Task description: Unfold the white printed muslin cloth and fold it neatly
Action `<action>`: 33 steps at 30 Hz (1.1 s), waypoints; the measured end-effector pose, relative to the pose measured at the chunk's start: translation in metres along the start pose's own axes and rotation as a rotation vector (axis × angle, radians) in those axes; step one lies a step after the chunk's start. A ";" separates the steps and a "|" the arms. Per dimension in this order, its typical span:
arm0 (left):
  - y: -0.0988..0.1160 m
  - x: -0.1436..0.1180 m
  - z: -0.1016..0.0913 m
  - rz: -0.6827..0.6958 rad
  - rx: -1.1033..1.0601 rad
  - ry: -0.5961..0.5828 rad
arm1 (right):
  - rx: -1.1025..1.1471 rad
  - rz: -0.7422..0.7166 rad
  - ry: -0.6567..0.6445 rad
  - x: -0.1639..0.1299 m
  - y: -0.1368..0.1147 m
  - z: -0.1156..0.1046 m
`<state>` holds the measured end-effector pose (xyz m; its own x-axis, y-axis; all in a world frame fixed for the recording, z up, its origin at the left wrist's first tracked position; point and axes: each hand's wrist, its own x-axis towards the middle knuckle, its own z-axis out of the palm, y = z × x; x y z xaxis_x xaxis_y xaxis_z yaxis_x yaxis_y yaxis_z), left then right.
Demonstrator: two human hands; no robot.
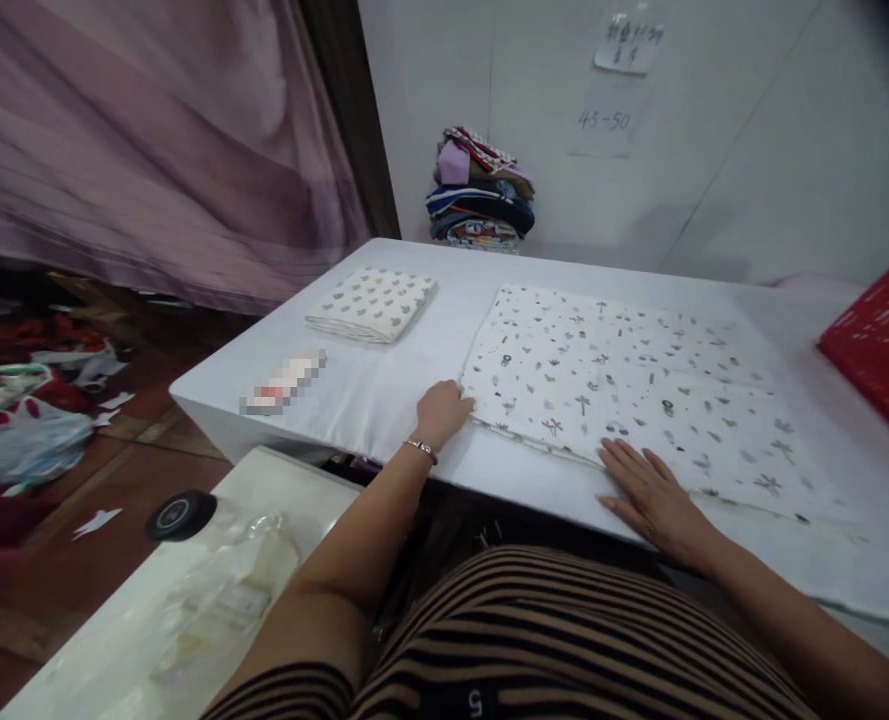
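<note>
A white cloth (564, 370) printed with small palm trees and animals lies spread flat on the white table, in folded layers. At its near left corner my left hand (442, 412) has its fingers closed on the edge. My right hand (650, 495) rests palm down with fingers stretched over the front edge of the cloth and the table. To the left, beyond my left hand, sits a folded white cloth (373, 303) with a grey leaf-like print.
The table (429, 330) has a blurred-out item (283, 383) on its left. Folded fabrics (481, 190) are stacked by the wall; a red crate (883, 345) stands at right. A lower white surface (99, 640) holds black tape (181, 514) and clear plastic (226, 610).
</note>
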<state>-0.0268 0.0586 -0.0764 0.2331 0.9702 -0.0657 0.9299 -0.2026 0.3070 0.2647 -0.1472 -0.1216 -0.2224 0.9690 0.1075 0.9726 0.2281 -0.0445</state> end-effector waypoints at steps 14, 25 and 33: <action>-0.020 0.003 -0.008 -0.076 -0.266 -0.013 | 0.018 -0.042 -0.004 0.002 -0.003 -0.004; -0.022 -0.006 -0.003 -0.046 -0.141 0.042 | 0.114 0.009 0.068 0.031 -0.013 -0.023; -0.033 -0.022 -0.004 0.462 -0.228 0.203 | 0.262 -0.153 0.146 0.105 -0.059 -0.020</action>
<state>-0.0638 0.0449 -0.0817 0.5218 0.7978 0.3019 0.6535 -0.6014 0.4597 0.1856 -0.0607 -0.0882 -0.3337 0.9023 0.2731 0.8740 0.4047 -0.2689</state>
